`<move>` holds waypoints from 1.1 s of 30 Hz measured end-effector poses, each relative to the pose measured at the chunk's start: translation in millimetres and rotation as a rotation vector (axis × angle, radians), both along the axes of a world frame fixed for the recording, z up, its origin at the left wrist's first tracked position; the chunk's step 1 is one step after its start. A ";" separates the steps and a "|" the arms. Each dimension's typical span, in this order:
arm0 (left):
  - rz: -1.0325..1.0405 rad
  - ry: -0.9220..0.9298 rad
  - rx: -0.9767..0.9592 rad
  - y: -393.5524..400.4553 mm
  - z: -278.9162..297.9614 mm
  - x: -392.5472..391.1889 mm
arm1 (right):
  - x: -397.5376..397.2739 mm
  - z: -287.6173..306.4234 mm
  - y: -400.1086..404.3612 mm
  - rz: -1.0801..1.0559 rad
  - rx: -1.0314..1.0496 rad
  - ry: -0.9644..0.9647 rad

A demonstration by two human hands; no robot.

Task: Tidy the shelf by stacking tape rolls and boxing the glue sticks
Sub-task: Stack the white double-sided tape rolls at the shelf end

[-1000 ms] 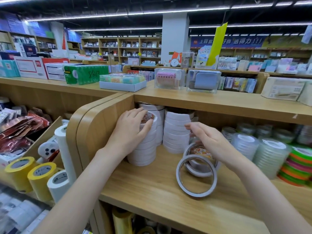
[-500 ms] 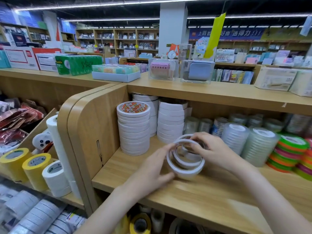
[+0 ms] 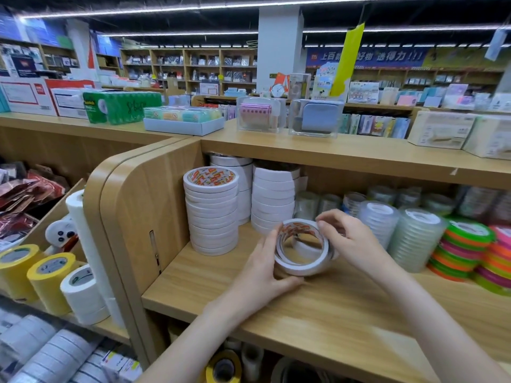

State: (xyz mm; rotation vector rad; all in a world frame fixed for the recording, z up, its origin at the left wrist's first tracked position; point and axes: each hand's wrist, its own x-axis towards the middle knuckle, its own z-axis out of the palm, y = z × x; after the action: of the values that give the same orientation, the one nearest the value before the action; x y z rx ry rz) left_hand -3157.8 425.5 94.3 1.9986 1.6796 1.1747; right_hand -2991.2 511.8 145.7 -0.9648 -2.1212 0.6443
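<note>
Left hand [image 3: 265, 268] and right hand [image 3: 347, 239] grip loose tape rolls [image 3: 302, 248] from both sides, fingers curled — red-orange core print unreadable. Green box [image 3: 121, 106] — "Scotch".

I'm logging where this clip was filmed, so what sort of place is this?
Most likely a stationery shop. Stacked white tape rolls fill a wooden display shelf, boxed goods sit on top, and aisles of stocked shelving run under a Chinese banner.
</note>
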 end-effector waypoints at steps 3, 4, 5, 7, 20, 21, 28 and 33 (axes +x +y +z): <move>0.016 -0.037 0.048 5.5 2.2 -1.3 | 10.0 -0.4 3.0 0.027 0.014 -0.020; 0.006 -0.048 0.045 6.4 4.3 -1.6 | 13.8 -1.9 4.3 0.055 -0.002 -0.032; -0.017 -0.053 0.021 8.1 5.9 -1.6 | 16.7 -2.6 3.8 0.084 -0.025 -0.048; -0.061 -0.052 -0.043 10.8 6.0 -0.9 | 20.9 -3.4 1.6 0.135 -0.089 -0.057; -0.076 -0.134 -0.171 18.9 17.0 -3.4 | 24.9 -10.8 -1.7 0.320 -0.228 0.082; -0.075 -0.124 -0.171 18.6 15.8 -2.7 | 25.2 -13.6 -1.6 0.327 -0.210 0.039; 0.052 -0.178 -0.047 5.5 10.1 1.9 | 22.2 -20.4 0.4 0.242 0.096 -0.063; 0.156 -0.201 -0.040 -27.4 8.1 -30.4 | -8.7 -19.4 -10.3 0.311 0.157 -0.184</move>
State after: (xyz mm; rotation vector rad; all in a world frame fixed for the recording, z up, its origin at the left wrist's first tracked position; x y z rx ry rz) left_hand -3188.2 398.2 102.3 1.6878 1.7658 1.3338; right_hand -2999.9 501.5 126.3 -0.6336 -2.4729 0.5435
